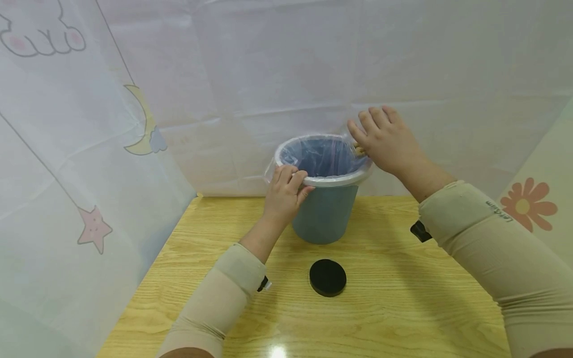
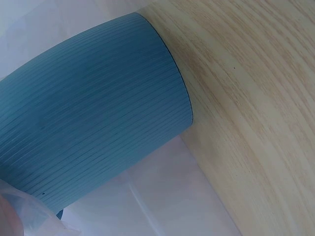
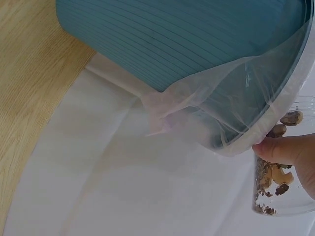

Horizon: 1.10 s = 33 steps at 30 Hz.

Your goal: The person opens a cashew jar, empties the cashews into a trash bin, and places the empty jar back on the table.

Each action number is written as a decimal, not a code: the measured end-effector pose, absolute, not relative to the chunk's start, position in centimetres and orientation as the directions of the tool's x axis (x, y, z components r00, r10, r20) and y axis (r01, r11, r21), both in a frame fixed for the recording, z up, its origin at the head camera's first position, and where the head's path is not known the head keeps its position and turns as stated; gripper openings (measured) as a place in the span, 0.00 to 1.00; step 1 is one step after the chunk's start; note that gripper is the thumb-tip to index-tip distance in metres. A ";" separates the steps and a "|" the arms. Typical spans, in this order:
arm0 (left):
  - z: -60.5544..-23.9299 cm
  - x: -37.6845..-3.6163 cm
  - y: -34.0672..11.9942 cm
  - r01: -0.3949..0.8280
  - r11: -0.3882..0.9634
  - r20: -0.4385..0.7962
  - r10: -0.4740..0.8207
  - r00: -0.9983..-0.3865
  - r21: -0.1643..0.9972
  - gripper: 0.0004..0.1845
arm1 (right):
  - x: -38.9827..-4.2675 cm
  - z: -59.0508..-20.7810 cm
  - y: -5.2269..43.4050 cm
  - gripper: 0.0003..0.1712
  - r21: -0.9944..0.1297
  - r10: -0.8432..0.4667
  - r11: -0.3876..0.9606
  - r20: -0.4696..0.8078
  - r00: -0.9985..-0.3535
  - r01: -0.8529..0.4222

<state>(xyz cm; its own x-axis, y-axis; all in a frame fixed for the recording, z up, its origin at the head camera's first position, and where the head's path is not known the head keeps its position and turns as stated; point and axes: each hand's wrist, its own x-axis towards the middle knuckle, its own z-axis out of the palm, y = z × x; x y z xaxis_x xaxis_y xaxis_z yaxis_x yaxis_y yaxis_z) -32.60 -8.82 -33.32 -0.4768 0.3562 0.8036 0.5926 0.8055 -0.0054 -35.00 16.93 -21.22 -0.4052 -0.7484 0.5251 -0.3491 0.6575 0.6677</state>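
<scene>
A blue ribbed bin (image 1: 324,214) with a white rim stands on the wooden table (image 1: 403,308), lined with a clear plastic bag (image 1: 322,156). My left hand (image 1: 286,189) grips the near left rim, fingers curled over the bag's edge. My right hand (image 1: 385,139) is at the far right rim and holds a clear jar (image 3: 280,172) with nuts and crumbs inside, thumb (image 3: 283,150) pressed on its side. In the head view the jar (image 1: 359,149) barely shows under the fingers. The left wrist view shows only the bin's wall (image 2: 93,108).
A round black lid (image 1: 328,277) lies flat on the table in front of the bin. White sheeting (image 1: 134,149) with printed moon and star closes in the left and back sides. The bag's loose edge (image 3: 216,93) hangs over the bin's rim.
</scene>
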 end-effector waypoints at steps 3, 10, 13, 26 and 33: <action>-33.3 -32.6 -8.8 0.595 0.803 0.807 0.356 -0.471 -0.007 0.19 | -35.0 -21.2 16.9 0.34 0.677 -0.752 0.652 0.519 -0.408 -0.342; -33.3 -32.6 -8.8 0.601 0.799 0.811 0.359 -0.463 -0.011 0.19 | -35.1 -21.2 17.0 0.35 0.687 -0.753 0.646 0.502 -0.426 -0.333; -33.3 -32.6 -8.8 0.598 0.802 0.809 0.360 -0.465 -0.014 0.19 | -35.1 -21.2 16.9 0.36 0.694 -0.756 0.640 0.491 -0.432 -0.331; -33.2 -32.7 -8.9 0.595 0.804 0.812 0.360 -0.460 -0.019 0.19 | -35.0 -21.1 16.9 0.38 0.703 -0.762 0.630 0.477 -0.437 -0.331; -33.1 -32.8 -9.0 0.592 0.805 0.813 0.362 -0.455 -0.028 0.20 | -35.0 -21.0 16.9 0.38 0.707 -0.767 0.626 0.479 -0.428 -0.329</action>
